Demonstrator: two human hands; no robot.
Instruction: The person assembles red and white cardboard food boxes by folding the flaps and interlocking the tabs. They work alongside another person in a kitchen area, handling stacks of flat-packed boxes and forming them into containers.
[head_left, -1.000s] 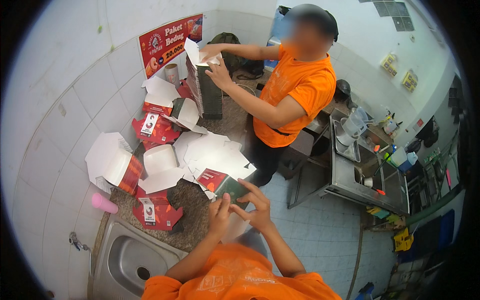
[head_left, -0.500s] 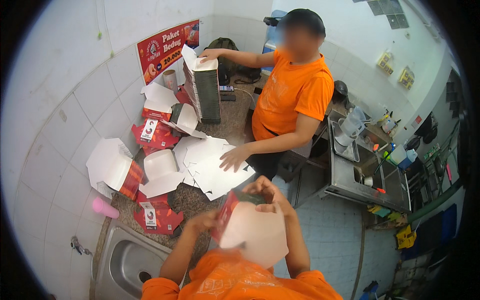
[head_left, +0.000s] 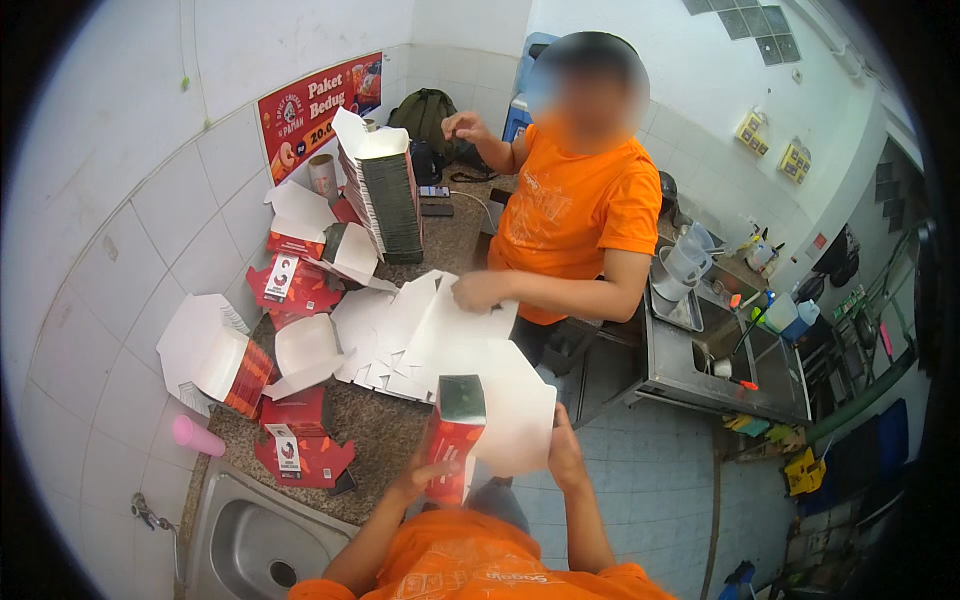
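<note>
Head view: carton [head_left: 458, 436] is up in front of the chest, near edge of worktop [head_left: 378, 425], red side and dark green panel showing, big white flap out to the right

Left hand [head_left: 428, 474] closed on the lower red side, fingers over it; right hand [head_left: 567, 452] nearly shut, pinching the flap's outer edge

Diffs vs half a second ago: carton was tilted white side up, close to the chest, right hand at its green end. Now it's turned, further forward, and right hand has gone to the flap

Co-worker's right hand [head_left: 467, 127] was on top of the tall stack [head_left: 392, 205]; now off it, raised, fingers curled. Co-worker's left hand [head_left: 485, 292] is still at the white sheets [head_left: 395, 335], blurred, can't tell if it grips one

Labels: white sticker [head_left: 288, 452] with dark mark on the red carton [head_left: 325, 463] by the sink [head_left: 218, 495], similar one on another red carton further back. Red poster [head_left: 318, 115] on the wall has white lettering, partly hidden by the stack. Print on the held carton too small to read
</note>
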